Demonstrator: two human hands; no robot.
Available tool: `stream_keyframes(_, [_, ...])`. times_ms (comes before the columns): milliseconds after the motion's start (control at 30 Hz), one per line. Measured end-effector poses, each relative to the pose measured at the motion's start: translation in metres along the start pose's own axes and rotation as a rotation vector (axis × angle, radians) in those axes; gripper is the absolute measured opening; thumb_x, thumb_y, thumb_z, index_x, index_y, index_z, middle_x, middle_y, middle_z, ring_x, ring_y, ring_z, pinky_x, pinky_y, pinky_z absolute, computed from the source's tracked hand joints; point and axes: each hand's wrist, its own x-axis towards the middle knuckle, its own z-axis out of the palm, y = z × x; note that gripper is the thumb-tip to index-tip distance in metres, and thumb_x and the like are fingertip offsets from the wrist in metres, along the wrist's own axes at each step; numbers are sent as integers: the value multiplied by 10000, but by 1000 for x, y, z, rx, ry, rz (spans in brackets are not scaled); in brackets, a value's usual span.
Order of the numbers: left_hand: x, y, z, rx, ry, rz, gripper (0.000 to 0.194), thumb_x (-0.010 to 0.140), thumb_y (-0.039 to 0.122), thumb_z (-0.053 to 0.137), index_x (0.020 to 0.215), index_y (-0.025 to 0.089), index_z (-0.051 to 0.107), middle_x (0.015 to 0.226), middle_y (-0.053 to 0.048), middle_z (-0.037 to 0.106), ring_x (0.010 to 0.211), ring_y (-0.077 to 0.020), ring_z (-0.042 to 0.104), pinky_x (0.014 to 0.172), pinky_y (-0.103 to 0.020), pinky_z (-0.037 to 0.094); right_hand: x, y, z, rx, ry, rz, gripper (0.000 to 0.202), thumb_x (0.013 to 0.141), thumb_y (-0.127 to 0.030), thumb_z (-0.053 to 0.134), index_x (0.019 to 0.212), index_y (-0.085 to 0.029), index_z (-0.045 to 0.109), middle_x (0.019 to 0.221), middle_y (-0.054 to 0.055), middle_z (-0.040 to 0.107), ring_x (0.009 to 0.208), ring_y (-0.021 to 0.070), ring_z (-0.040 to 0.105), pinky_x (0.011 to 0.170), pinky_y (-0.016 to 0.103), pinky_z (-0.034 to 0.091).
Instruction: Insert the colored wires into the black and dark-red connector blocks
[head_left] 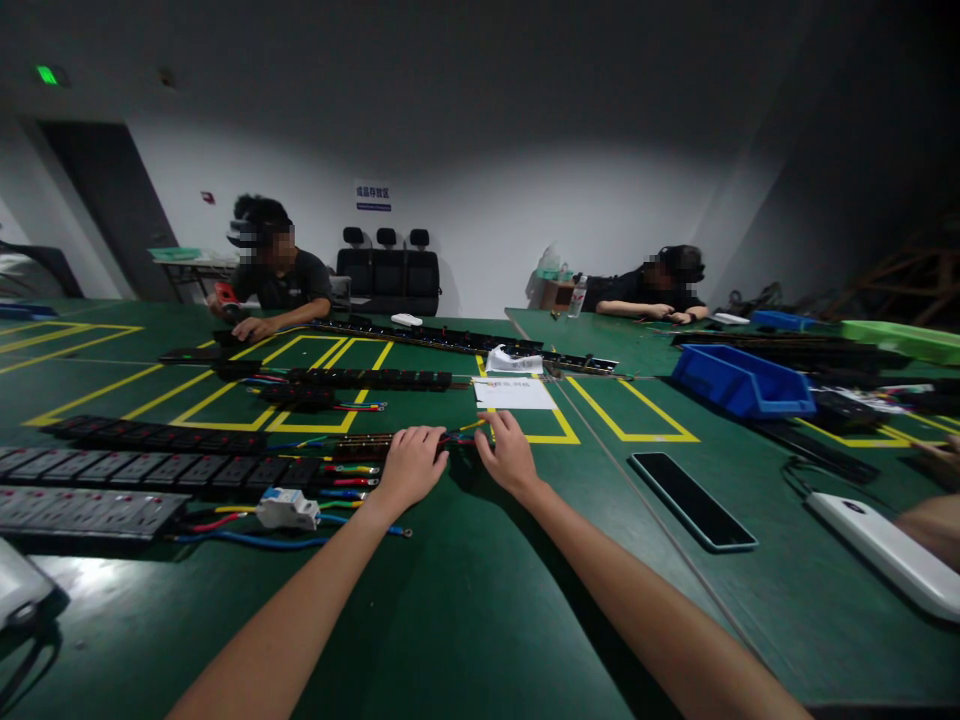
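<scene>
My left hand rests at the end of a dark strip with brassy parts, its fingers curled over the wires there. My right hand pinches the other end of the short coloured wires, which span the gap between both hands. A yellow wire tip sticks up by the right fingertips. Beside my left hand lie several power strips with red, green, yellow and blue leads ending in ring terminals. A white circuit breaker is wired to the nearest grey strip. The fingers partly hide the wire ends.
A white paper sheet lies beyond my hands on the green table. To the right are a phone, a white power bank and a blue bin. Two people work across the table.
</scene>
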Motion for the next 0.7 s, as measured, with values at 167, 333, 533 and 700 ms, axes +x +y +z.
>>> stream_keyframes(167, [0,-1,2,11,12,2,361,947,290,548,1293,191,577,1239,-100,669,1170,-267,583,1027,-436,408,-1,-2,-2,60,27,-97,424,924,-248,506,1342,-202,555,1228,126,604,1171,259,563,1026,399,474])
stream_keyframes(333, [0,-1,1,6,4,1,360,951,297,540,1293,189,579,1239,-102,669,1170,-265,582,1032,-436,407,0,1,2,14,34,-35,351,944,-274,495,1264,-180,602,1134,126,625,1095,263,583,980,398,491])
stream_keyframes(533, [0,0,-1,-2,-1,-3,361,959,307,523,1295,187,578,1244,-104,666,1176,-262,580,1036,-440,410,1,7,6,-34,22,16,255,956,-253,479,1114,-193,670,1037,105,644,998,240,600,896,354,499])
stream_keyframes(700, [0,0,0,-5,-10,-9,364,962,316,519,1299,194,580,1243,-107,667,1174,-266,583,1040,-449,415,0,10,8,-71,-1,65,227,949,-230,501,1066,-185,691,1006,92,658,966,220,602,856,315,485])
